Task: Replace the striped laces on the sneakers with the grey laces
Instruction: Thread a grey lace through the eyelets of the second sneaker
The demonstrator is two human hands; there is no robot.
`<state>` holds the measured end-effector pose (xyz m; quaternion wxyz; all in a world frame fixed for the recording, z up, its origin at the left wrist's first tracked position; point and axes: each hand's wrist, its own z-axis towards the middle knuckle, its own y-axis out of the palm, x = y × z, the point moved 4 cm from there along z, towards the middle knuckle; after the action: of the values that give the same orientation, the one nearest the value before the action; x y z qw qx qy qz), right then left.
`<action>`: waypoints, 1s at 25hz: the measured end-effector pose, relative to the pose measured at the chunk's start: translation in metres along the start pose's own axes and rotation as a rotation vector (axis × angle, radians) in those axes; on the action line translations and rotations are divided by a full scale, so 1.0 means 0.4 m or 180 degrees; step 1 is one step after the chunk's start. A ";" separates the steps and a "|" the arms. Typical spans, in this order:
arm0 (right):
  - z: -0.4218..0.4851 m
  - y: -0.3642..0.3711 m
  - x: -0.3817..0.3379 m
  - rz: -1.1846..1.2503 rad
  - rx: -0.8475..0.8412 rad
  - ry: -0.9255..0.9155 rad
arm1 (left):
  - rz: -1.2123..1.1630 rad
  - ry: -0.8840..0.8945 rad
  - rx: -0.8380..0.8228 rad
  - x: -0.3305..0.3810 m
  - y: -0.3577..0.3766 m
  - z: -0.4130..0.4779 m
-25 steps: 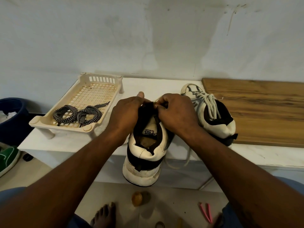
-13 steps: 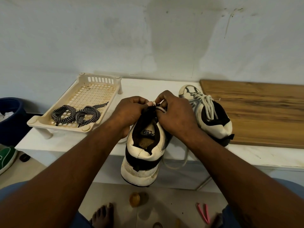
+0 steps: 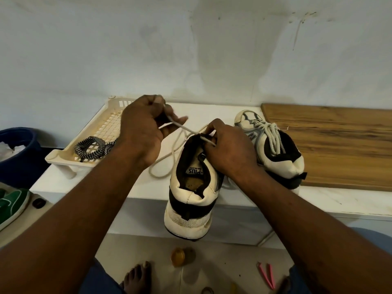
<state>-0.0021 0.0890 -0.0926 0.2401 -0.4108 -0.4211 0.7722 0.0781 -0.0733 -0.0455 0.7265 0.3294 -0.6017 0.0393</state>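
A white and black sneaker [image 3: 192, 194] hangs heel-first over the front edge of the white table [image 3: 89, 185]. My right hand [image 3: 228, 148] grips its tongue and upper eyelets. My left hand [image 3: 141, 128] is raised to the left, pinching a grey lace [image 3: 167, 164] that runs taut from the shoe's top and loops down onto the table. A second sneaker [image 3: 273, 149], laced with a grey lace, stands to the right behind my right hand. The black-and-white striped laces [image 3: 92, 149] lie coiled in a cream plastic tray [image 3: 63, 158] at the left.
A wooden board [image 3: 331, 145] lies on the table at the right. A dark blue bin [image 3: 19, 153] and a green shoe [image 3: 12, 204] sit at the left on the floor. Pink tweezers [image 3: 266, 274], a small amber object [image 3: 178, 254] and a bare foot [image 3: 135, 279] are below.
My left hand has lifted up and to the left away from the shoe, pulling the grey lace out through an eyelet. My right hand has stayed on the sneaker.
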 end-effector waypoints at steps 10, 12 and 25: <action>0.002 -0.002 0.009 -0.0466 -0.0075 -0.0101 | 0.4729 0.0317 -0.0649 -0.063 0.007 -0.002; 0.004 -0.006 0.006 -0.0388 -0.0130 -0.0148 | 0.4612 0.0471 -0.0675 -0.068 0.001 0.009; -0.003 -0.020 -0.006 -0.0534 -0.0395 -0.0006 | 0.4217 0.0494 -0.0208 0.024 -0.025 -0.012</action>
<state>0.0005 0.0921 -0.0854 0.2775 -0.3874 -0.5012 0.7223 0.0893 -0.0820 -0.0414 0.5997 -0.1358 -0.6237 0.4827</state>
